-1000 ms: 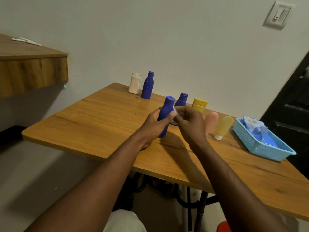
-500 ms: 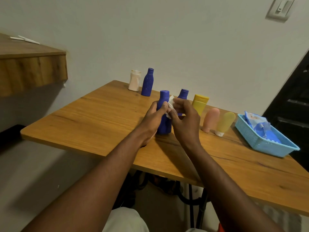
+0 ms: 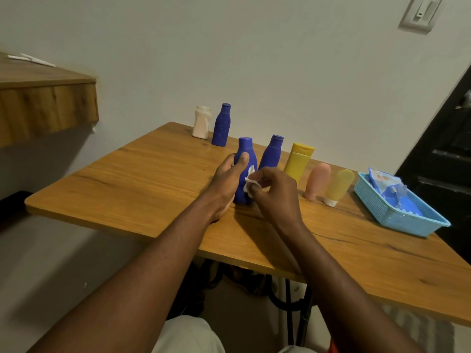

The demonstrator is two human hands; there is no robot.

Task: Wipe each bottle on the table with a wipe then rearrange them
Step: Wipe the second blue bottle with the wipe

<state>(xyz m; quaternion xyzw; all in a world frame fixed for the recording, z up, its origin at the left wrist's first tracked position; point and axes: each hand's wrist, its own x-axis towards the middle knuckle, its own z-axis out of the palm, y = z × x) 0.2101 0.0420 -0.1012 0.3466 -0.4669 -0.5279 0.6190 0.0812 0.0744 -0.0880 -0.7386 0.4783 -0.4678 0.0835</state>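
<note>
The wooden table (image 3: 142, 179) carries an upright blue bottle (image 3: 245, 154) gripped by the left hand (image 3: 226, 179). The right hand (image 3: 276, 197) pinches a white wipe (image 3: 249, 183) against it. Behind stand 6 other bottles (image 3: 272, 154), a blue basket (image 3: 397, 215) and a pale wall (image 3: 280, 59).

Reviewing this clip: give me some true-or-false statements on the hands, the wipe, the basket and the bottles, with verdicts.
1. The left hand grips a blue bottle. True.
2. The right hand holds nothing. False: it pinches a white wipe beside that bottle.
3. The basket sits at the left end of the table. False: it is at the right end.
4. The white bottle stands upright near the wall. True.
5. The yellow bottle lies on its side. False: it stands upright.
</note>
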